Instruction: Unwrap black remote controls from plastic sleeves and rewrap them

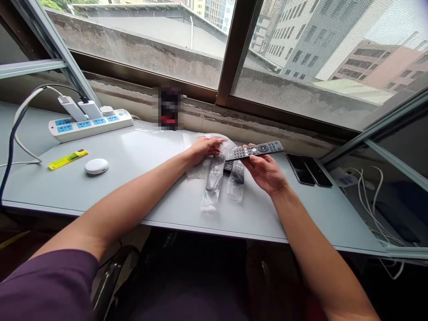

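Note:
My right hand [265,171] is closed around a dark remote control [264,148], held button side up above the desk. At the far side of the plastic, my left hand [205,149] has its fingers pinched on a clear plastic bag [229,141]. Just below the hands lie a bagged remote [216,174] and a second bagged remote [238,174], both in crinkled clear sleeves. Part of another dark remote [228,166] shows between them, mostly hidden. More clear plastic [196,171] lies under my left wrist.
A white power strip [96,129] with plugged-in chargers stands at the back left of the desk [160,183]. A yellow packet [67,159] and a round white case [96,166] lie nearer. Two phones [309,170] rest at the right. A blurred dark item [169,108] stands by the window.

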Available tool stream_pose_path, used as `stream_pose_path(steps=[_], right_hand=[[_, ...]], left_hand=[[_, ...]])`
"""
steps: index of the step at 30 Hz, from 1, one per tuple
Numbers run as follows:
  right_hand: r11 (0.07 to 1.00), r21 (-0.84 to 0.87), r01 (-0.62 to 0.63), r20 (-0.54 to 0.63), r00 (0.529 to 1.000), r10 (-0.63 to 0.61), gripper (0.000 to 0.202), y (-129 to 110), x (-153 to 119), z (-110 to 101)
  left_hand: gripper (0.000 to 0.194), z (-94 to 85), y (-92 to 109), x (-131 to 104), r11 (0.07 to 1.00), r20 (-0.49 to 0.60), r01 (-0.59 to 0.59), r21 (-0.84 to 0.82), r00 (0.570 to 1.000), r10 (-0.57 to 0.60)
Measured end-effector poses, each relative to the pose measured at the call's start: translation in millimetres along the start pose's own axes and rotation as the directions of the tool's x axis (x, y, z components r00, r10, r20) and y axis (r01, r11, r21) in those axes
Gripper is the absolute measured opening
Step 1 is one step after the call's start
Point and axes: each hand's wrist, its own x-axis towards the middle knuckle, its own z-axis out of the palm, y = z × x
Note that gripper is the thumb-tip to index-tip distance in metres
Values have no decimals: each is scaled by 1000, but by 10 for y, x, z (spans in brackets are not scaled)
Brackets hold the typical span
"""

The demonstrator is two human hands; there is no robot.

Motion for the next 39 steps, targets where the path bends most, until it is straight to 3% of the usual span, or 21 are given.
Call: stream_pose_path(steps=[3,6,9,13,15,17,20,27,33,39], right_hand=[[972,-125,197,5,980,-198,47,27,-37,40],[868,-335,367,19,923,-383,48,55,-71,48],[796,-460,394,34,904,-427,51,68,-79,30],[777,-504,378,-57,882,-467,49,57,-61,20],[830,-448,333,-66,913,-402,42,41,-56,27],[913,-341,223,-32,968,-249,31,22,-57,33],[971,-232,51,16,999,-49,35,-9,-65,36],[963,-236,-131,91,984,156,25,-91,-107,72],[965,-199,-172,51,981,185,26,-103,-100,57],[953,-188,-239,74,964,256,26,-79,-69,22]], left_hand=[[15,-15,20,14,997,-33,21,-78,999,-24],[12,-29,22,36,986,-76,23,-163,996,-36],[11,-36,21,49,976,-120,16,-215,992,-43],[12,-27,32,40,976,-143,20,-215,988,-52],[11,-23,37,35,975,-147,24,-219,987,-58],[9,-22,39,34,975,-153,30,-221,986,-65],[6,-16,43,29,975,-165,29,-221,984,-67],[9,25,62,-6,978,-154,31,-205,986,-63],[11,24,77,-19,975,-194,19,-222,979,-63],[12,44,86,-49,980,-165,26,-195,984,-59]])
